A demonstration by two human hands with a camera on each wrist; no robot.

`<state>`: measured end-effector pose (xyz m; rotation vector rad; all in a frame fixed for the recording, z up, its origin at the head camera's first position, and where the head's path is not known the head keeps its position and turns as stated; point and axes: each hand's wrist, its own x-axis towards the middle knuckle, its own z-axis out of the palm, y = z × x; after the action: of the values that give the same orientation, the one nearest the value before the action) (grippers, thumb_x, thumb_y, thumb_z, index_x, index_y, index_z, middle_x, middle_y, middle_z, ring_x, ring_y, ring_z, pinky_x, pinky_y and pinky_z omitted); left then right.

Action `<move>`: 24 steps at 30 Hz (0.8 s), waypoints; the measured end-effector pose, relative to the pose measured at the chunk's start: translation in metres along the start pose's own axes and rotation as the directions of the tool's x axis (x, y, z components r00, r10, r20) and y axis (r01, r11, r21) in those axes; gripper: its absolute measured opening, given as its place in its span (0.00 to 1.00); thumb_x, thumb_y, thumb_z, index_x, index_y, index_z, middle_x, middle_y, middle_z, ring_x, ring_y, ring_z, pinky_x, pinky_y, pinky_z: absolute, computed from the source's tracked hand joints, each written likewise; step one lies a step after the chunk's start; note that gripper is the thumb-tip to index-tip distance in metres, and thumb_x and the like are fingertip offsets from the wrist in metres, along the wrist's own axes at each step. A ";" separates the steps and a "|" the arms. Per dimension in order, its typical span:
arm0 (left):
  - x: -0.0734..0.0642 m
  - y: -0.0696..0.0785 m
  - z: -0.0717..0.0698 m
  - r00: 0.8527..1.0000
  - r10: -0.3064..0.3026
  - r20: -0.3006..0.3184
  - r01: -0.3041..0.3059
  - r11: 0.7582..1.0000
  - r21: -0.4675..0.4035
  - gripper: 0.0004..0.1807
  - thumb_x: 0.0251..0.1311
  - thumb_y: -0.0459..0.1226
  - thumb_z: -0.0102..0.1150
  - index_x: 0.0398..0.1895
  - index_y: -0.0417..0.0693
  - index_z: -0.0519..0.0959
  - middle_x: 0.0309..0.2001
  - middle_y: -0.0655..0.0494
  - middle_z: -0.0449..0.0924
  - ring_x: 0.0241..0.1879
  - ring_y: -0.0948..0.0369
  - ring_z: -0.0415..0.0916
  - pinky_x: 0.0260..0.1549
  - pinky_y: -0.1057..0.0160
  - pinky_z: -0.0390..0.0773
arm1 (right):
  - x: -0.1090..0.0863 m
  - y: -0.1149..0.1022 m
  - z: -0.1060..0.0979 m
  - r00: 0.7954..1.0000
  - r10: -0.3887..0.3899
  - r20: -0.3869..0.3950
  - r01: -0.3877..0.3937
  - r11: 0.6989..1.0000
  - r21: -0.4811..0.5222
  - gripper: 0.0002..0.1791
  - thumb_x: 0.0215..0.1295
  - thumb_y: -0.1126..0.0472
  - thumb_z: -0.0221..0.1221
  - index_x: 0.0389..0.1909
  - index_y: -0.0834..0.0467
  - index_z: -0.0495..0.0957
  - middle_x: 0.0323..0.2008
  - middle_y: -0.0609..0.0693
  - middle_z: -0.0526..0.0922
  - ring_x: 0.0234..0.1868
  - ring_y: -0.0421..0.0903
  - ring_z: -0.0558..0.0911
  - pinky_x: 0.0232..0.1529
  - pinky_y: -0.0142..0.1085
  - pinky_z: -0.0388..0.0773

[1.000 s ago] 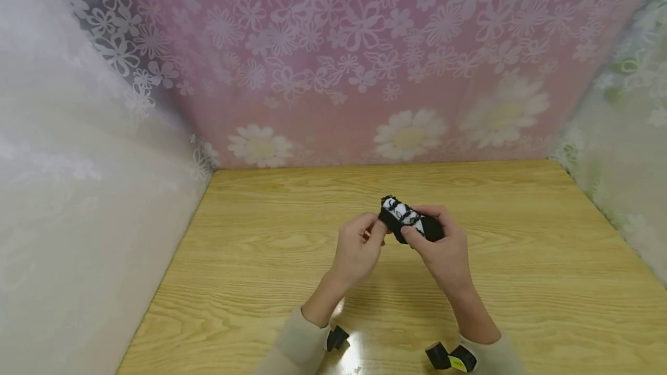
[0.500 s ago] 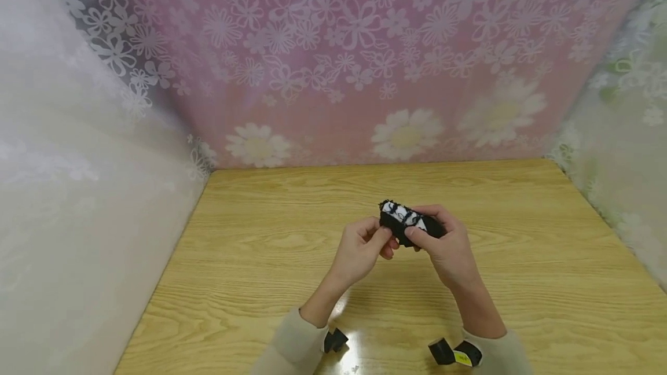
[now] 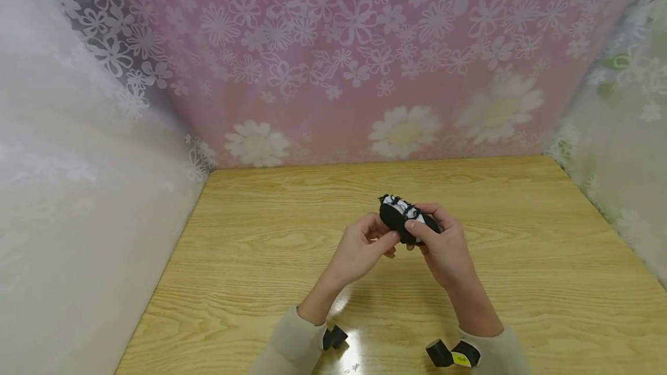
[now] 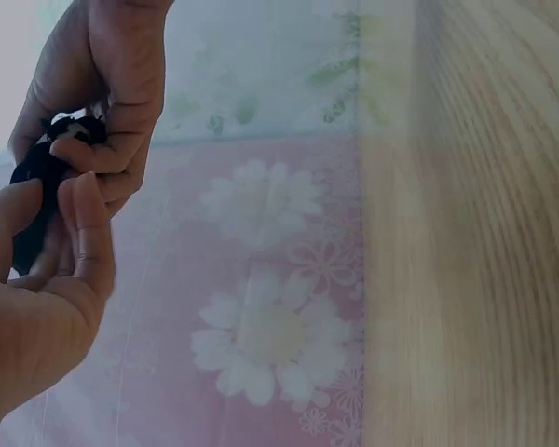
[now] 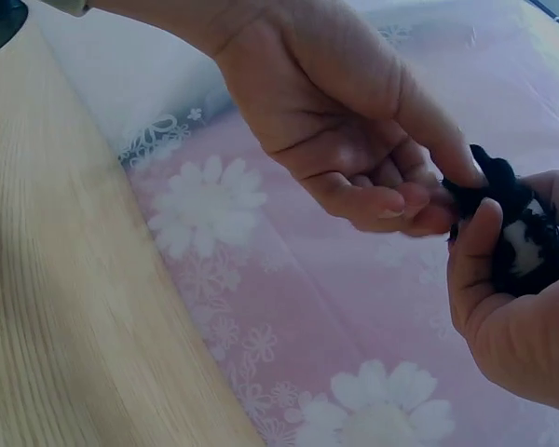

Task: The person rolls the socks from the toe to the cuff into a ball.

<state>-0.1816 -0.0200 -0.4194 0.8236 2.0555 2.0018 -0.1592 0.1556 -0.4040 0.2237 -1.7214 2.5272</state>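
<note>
A small bundled black-and-white knit piece that looks like a sock [image 3: 394,216] is held up over the table, loose black threads along its white patch. My right hand [image 3: 449,247] grips its right end, thumb across the top and fingers behind. At the left end my left hand [image 3: 359,250] pinches the lower black edge between thumb and fingers. In the left wrist view the black fabric [image 4: 39,172] passes between both hands, partly covered by fingers. The right wrist view shows the left thumb tip [image 5: 464,172] pressed on the black edge, near the white patch [image 5: 522,244].
The wood-grain table [image 3: 250,282] lies beneath the hands. A pink flowered curtain [image 3: 312,97] stands along its back edge, with pale sheets [image 3: 94,201] at the sides. Black wrist devices [image 3: 440,353] sit at both cuffs.
The left thumb and fingers have shifted right along the sock's lower edge. More black fabric now faces up at the left end, and the white patch looks narrower. The right hand keeps its grip.
</note>
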 end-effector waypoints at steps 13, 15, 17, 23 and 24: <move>0.000 0.002 0.001 0.993 -0.089 -0.075 0.084 0.994 -0.073 0.06 0.66 0.30 0.57 0.38 0.33 0.80 0.25 0.56 0.77 0.19 0.66 0.71 0.21 0.69 0.77 | -0.005 0.008 0.011 0.995 -0.077 -0.061 0.057 0.958 -0.282 0.15 0.66 0.69 0.61 0.53 0.63 0.76 0.49 0.52 0.77 0.42 0.47 0.78 0.32 0.32 0.81; 0.000 0.002 0.004 0.982 -0.106 -0.155 0.094 0.992 -0.084 0.05 0.66 0.29 0.56 0.33 0.34 0.78 0.21 0.57 0.74 0.16 0.66 0.67 0.17 0.70 0.72 | -0.006 0.010 0.013 0.993 -0.104 -0.064 0.079 0.947 -0.312 0.17 0.65 0.70 0.63 0.54 0.65 0.75 0.49 0.51 0.78 0.42 0.46 0.77 0.33 0.31 0.81; 0.000 0.002 0.006 0.966 -0.128 -0.224 0.108 0.989 -0.096 0.07 0.66 0.29 0.54 0.28 0.37 0.76 0.18 0.58 0.72 0.13 0.67 0.63 0.13 0.71 0.66 | -0.007 0.010 0.016 0.990 -0.130 -0.062 0.103 0.939 -0.328 0.19 0.63 0.71 0.64 0.54 0.66 0.75 0.48 0.51 0.78 0.41 0.46 0.77 0.33 0.30 0.80; 0.000 0.001 0.009 0.954 -0.072 -0.292 0.079 0.997 0.011 0.18 0.73 0.35 0.46 0.22 0.38 0.72 0.17 0.56 0.70 0.11 0.67 0.58 0.10 0.70 0.60 | -0.007 0.011 0.020 0.988 -0.119 -0.098 0.082 0.943 -0.321 0.17 0.65 0.71 0.62 0.53 0.67 0.73 0.45 0.51 0.79 0.40 0.44 0.80 0.33 0.32 0.83; 0.000 0.001 0.009 0.958 -0.064 -0.280 0.073 0.997 0.022 0.19 0.75 0.36 0.46 0.23 0.37 0.73 0.18 0.55 0.71 0.12 0.67 0.60 0.11 0.70 0.62 | -0.006 0.011 0.020 0.988 -0.104 -0.115 0.063 0.946 -0.317 0.17 0.67 0.69 0.61 0.54 0.66 0.72 0.45 0.50 0.79 0.41 0.43 0.81 0.35 0.32 0.83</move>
<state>-0.1773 -0.0123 -0.4192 0.4889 2.2328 2.1571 -0.1532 0.1333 -0.4075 0.1053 -1.9782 2.1182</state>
